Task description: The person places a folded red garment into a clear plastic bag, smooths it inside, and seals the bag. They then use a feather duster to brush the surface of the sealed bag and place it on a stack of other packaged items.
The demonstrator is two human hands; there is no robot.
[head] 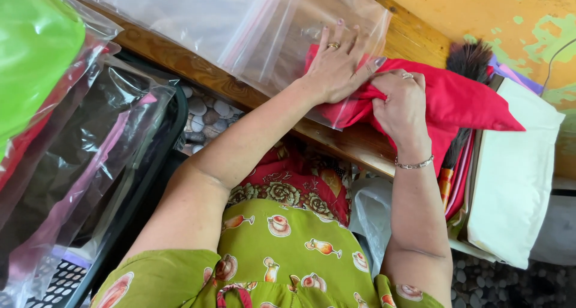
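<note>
A person in a green patterned top leans over a wooden bench (360, 141) beside a peeling orange wall (480, 8). A large clear plastic bag (252, 26) lies on the bench, one end of a folded red cloth (462, 101) inside its mouth. The left hand (339, 65) lies flat, fingers spread, on the bag. The right hand (401, 104) grips the cloth's bunched end. Folded cream fabric (516, 170) is stacked right.

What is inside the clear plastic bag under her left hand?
One end of the red cloth is inside the clear plastic bag. The left hand covers part of it; the right hand grips the rest outside.
</note>
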